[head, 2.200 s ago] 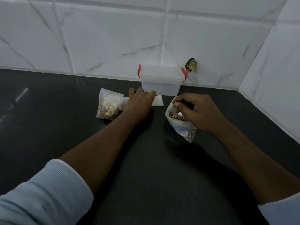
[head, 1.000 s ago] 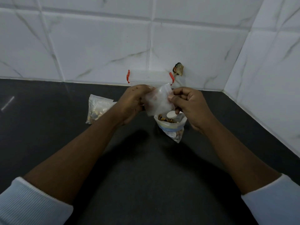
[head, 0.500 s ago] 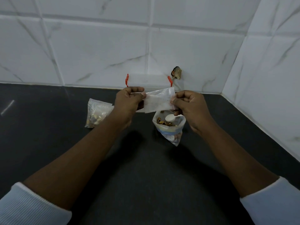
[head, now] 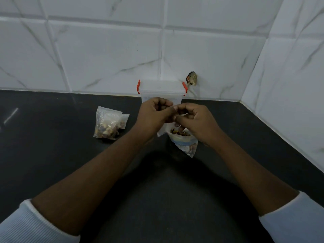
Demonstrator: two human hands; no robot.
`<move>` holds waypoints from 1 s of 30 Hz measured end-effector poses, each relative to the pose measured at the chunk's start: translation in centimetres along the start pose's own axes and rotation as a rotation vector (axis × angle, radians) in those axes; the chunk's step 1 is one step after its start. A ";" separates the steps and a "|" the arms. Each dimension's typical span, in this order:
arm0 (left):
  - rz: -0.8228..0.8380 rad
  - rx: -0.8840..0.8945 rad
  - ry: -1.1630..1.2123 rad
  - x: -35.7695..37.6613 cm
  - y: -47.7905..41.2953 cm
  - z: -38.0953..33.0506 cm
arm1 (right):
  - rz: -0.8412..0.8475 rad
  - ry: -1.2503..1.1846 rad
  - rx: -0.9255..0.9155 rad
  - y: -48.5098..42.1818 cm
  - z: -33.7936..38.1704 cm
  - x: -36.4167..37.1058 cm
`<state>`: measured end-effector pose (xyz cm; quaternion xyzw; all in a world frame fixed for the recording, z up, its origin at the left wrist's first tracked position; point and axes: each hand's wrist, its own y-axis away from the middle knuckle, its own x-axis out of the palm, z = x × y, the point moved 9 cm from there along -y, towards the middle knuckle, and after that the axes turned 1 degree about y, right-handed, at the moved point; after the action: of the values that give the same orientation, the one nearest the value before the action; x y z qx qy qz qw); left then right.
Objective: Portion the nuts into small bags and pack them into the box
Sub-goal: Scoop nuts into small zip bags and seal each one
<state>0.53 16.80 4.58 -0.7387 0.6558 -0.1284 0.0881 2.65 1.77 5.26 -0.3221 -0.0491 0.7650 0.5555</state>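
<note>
Step in hand: opening a fresh pouch, judged from the grip; filling has not yet begun.

Left hand (head: 154,114): fingers curled, pinching the top edge of the small clear plastic bag (head: 162,131); right hand (head: 196,120): likewise curled, pinching the same edge from the other side, knuckles almost touching the left; the bag hangs between them above the black stone table (head: 157,190), apparently empty, mouth hidden by the fingers.

Next move, as a judgement: part the two films so the mouth gapes, then free one hand to carry nuts across; thin film may cling and need rubbing.

Containers:
- large clear bag with a blue band (head: 185,143): standing open just below the right hand; brown mixed nuts (head: 178,132) inside;
- two small filled clear bags (head: 107,122): lying together on the table, left of the hands, nuts showing through;
- translucent plastic box with red side latches (head: 161,88): against the tiled wall behind the hands, lid on; contents not discernible.
</note>
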 end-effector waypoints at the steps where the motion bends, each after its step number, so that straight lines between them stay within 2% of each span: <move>1: -0.018 -0.047 0.044 -0.2 -0.1 0.5 | 0.003 0.004 0.000 0.0 -0.1 0.1; 5: -0.041 -0.184 0.195 -0.3 -0.1 1.8 | 0.005 0.014 0.005 0.0 -0.2 0.1; 10: -0.044 -0.246 0.269 -0.3 0.1 2.1 | -0.011 0.008 0.018 0.0 -0.3 -0.2; 24: -0.041 -0.261 0.252 -0.3 0.3 2.3 | -0.042 -0.066 0.035 0.4 0.5 -0.6; 30: -0.051 -0.212 0.201 -0.2 0.2 1.7 | -0.124 0.077 -0.015 0.5 1.0 -1.1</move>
<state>0.79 16.91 2.91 -0.7439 0.6521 -0.1337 -0.0598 1.90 0.86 6.34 -0.3518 -0.0533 0.7157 0.6009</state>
